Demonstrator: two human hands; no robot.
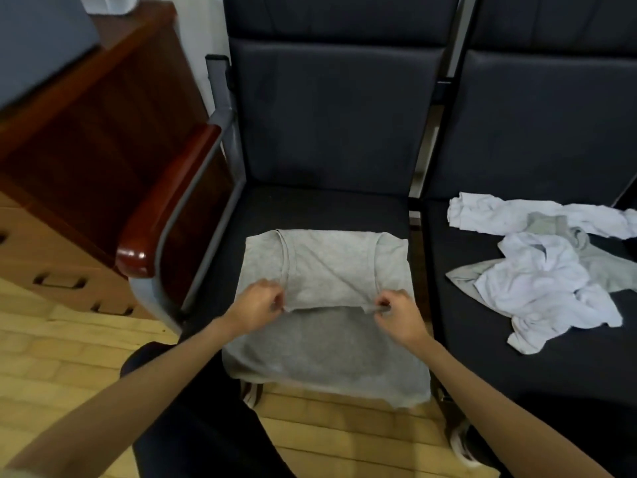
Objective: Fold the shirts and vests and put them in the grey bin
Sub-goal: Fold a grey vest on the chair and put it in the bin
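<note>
A grey vest [327,346] lies flat on the left dark seat [317,208], its lower edge hanging over the seat front. Its upper part is folded back toward me. My left hand [258,305] pinches the left corner of that folded edge. My right hand [400,313] pinches the right corner. On the right seat [482,367] sits a loose heap of white shirts [544,288] with grey garments [548,224] mixed in. A grey, flat-sided shape [41,39] at the upper left may be the bin; it is blurred.
A red-brown wooden armrest [162,208] on a grey metal frame borders the left seat. Beyond it stand a dark wooden cabinet [103,132] and light drawers [51,263]. My dark-trousered legs and shoes are over the pale wooden floor [69,357].
</note>
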